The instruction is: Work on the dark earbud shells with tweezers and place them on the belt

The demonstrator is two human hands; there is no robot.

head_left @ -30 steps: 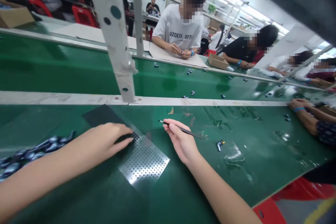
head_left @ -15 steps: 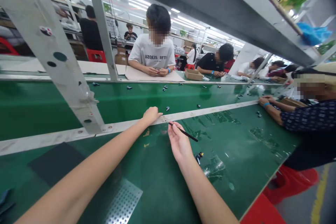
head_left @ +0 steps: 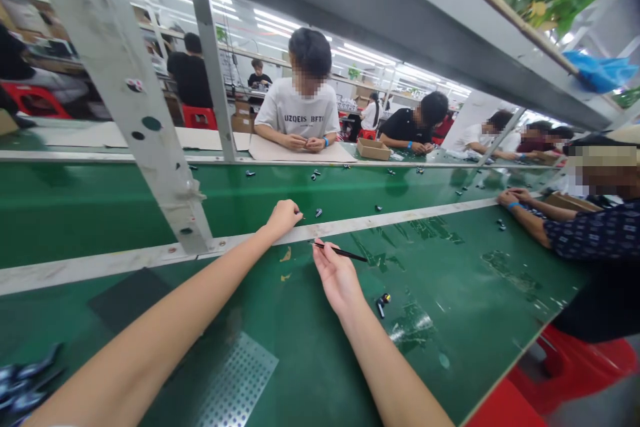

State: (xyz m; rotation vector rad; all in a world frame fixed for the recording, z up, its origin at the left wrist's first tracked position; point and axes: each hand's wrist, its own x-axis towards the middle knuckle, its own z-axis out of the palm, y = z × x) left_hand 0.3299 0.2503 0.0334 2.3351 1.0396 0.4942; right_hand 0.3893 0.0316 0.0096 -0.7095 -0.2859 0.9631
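Note:
My left hand reaches over the white rail to the near edge of the green belt. Its fingers are closed, with a small dark bit at the fingertips too small to name. Just right of them lies a dark, shiny earbud on the belt. My right hand is palm up above the green worktable, pinching slim black tweezers whose thin tip points left toward the rail. Another earbud with a yellowish end rests on the table beside my right wrist.
The white rail divides worktable from belt, where several earbuds lie spread out. A perforated sheet, a dark mat and piled earbuds are at lower left. A metal post rises left. Co-workers sit opposite and at right.
My left hand has shifted a little left and its fingers have drawn in. My right hand has come slightly nearer me, the tweezers lying flatter. The camera view has shifted a bit.

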